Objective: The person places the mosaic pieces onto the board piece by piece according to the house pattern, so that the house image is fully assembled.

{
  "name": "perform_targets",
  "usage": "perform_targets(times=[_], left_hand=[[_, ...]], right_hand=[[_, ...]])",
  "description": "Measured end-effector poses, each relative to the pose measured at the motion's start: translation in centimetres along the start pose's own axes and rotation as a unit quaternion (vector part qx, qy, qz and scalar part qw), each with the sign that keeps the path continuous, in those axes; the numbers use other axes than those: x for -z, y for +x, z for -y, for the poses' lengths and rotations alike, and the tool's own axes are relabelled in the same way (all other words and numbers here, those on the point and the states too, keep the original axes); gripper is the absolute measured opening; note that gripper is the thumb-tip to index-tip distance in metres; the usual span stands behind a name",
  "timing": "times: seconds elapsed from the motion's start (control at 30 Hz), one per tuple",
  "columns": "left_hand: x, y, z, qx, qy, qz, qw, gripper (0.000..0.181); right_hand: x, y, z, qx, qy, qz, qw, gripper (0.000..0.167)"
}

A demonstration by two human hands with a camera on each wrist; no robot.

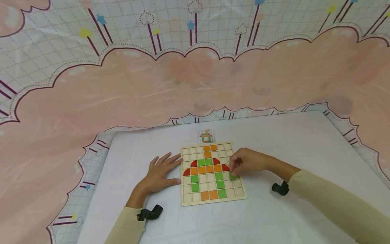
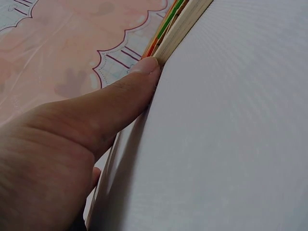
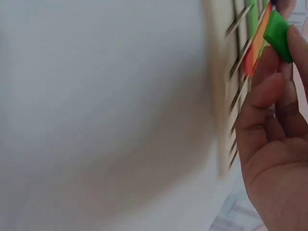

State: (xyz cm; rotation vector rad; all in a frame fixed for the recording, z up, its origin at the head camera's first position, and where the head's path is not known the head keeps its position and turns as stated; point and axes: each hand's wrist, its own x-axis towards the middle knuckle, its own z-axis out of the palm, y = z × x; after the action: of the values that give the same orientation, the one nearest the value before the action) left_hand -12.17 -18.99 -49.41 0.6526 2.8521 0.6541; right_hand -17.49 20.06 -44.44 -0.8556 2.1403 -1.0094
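Note:
A wooden grid board (image 1: 239, 192) lies on the table and holds a pattern of flat tiles: orange circles (image 1: 207, 148) at the top, red quarter-rounds (image 1: 187, 172), orange squares (image 1: 205, 196) and green squares (image 1: 219, 184). Over the board's right side, my right hand (image 1: 250, 160) pinches a green square tile (image 3: 277, 34) between thumb and fingertips. The tile is tilted in the right wrist view, above the grid. My left hand (image 1: 160, 173) lies spread on the table at the board's left edge. Its thumb (image 2: 120, 98) touches the board's side in the left wrist view.
A small printed card (image 1: 207, 136) with a similar coloured pattern lies just beyond the board's far edge. The white table (image 1: 146, 142) is bordered by a pink patterned cloth (image 1: 146, 91). Black wrist cameras (image 1: 280, 188) sit on both forearms.

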Motion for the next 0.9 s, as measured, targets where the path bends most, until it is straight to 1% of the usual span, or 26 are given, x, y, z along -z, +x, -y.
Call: perform_targets(times=[0.07,0.2,0.27,0.37,0.5,0.73,0.9], left_hand=[[0.0,0.0,0.0,-0.001,-0.001,0.000,1.0000,0.083],[0.0,0.0,-0.1,-0.003,-0.003,0.000,1.0000,0.084],[0.0,0.0,-0.1,-0.004,-0.004,-0.001,1.0000,0.084],[0.0,0.1,-0.1,-0.003,-0.005,0.000,1.0000,0.083],[0.0,0.1,-0.1,-0.003,-0.003,0.000,1.0000,0.083],[-0.1,0.0,0.1,-0.007,-0.006,-0.002,1.0000,0.083],[0.0,0.0,0.2,-0.009,-0.004,0.002,0.9999,0.083]], right_hand=[[-0.7,1.0,0.7,0.014,0.012,-0.001,0.9998,0.009],[-2.1,2.6,2.1,0.029,0.021,0.001,0.9994,0.010],[-2.8,3.3,2.6,0.031,0.022,0.003,0.9993,0.011],[-3.8,4.1,3.2,0.022,0.025,0.006,0.9994,0.015],[-5.3,4.9,4.1,0.015,0.022,0.012,0.9996,0.013],[-7.5,6.0,5.0,0.039,0.013,0.001,0.9992,0.010],[-8.5,6.4,5.8,0.023,0.000,-0.014,0.9996,0.011]])
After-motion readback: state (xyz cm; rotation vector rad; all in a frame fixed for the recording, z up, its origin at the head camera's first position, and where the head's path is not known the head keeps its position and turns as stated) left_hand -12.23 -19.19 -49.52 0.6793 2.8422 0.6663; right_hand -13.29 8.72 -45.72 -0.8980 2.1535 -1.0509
